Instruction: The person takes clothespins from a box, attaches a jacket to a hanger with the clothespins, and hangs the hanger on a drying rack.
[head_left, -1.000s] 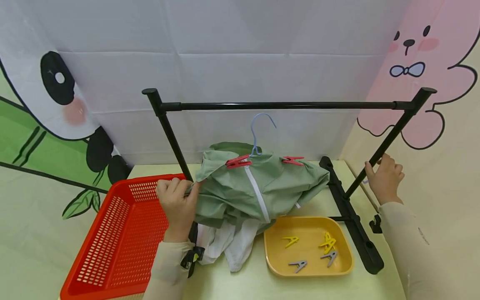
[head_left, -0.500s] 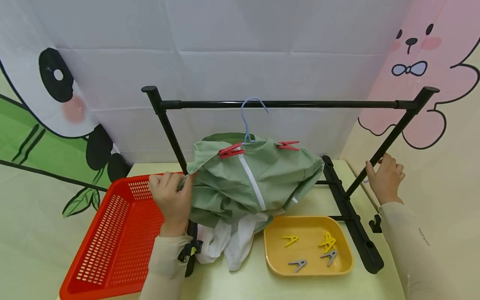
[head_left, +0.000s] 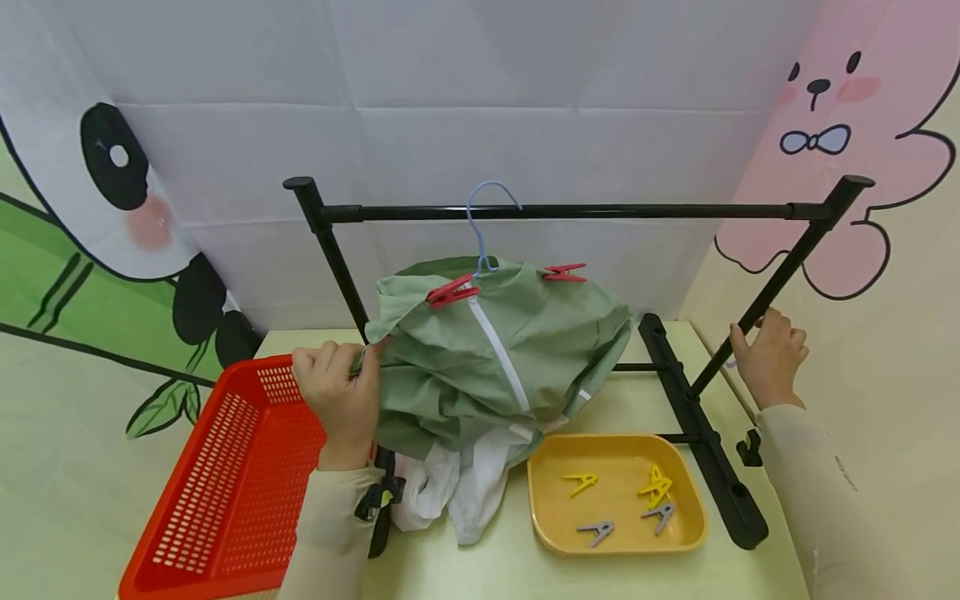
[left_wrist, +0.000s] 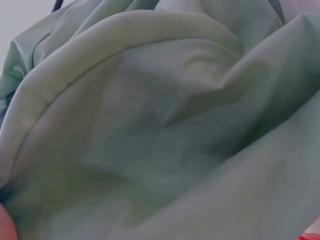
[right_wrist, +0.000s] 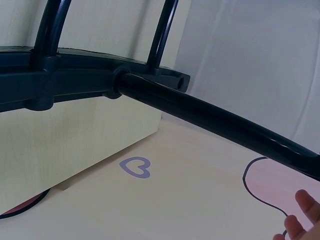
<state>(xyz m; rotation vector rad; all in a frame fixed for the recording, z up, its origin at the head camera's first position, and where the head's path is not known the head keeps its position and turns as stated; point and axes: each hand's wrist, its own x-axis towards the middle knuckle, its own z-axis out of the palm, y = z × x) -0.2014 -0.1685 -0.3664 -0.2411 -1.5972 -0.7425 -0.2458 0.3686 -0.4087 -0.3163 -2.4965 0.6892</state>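
My left hand [head_left: 337,404] pinches the left edge of a green zip jacket [head_left: 442,358], which also fills the left wrist view. Two red clothespins [head_left: 453,292] clip the jacket near the top, and a white zip runs down its front. From its collar rises the blue hook of a hanger [head_left: 480,237], overlapping the black top bar of a clothes rack [head_left: 600,212]. My right hand [head_left: 771,358] is up against the rack's right post, thumb at the post. Its fingers [right_wrist: 295,227] show loosely spread below the post [right_wrist: 210,112] in the right wrist view.
Beside my left forearm stands a red perforated basket [head_left: 180,483]. A yellow tray [head_left: 540,500] with yellow and grey clothespins [head_left: 597,531] is in front of the rack's right foot [head_left: 720,467]. White cloth [head_left: 480,492] lies below the jacket.
My left hand has moved left and slightly up with the jacket. The hanger hook has risen from below the bar to overlap it. My right hand has stayed at the post.
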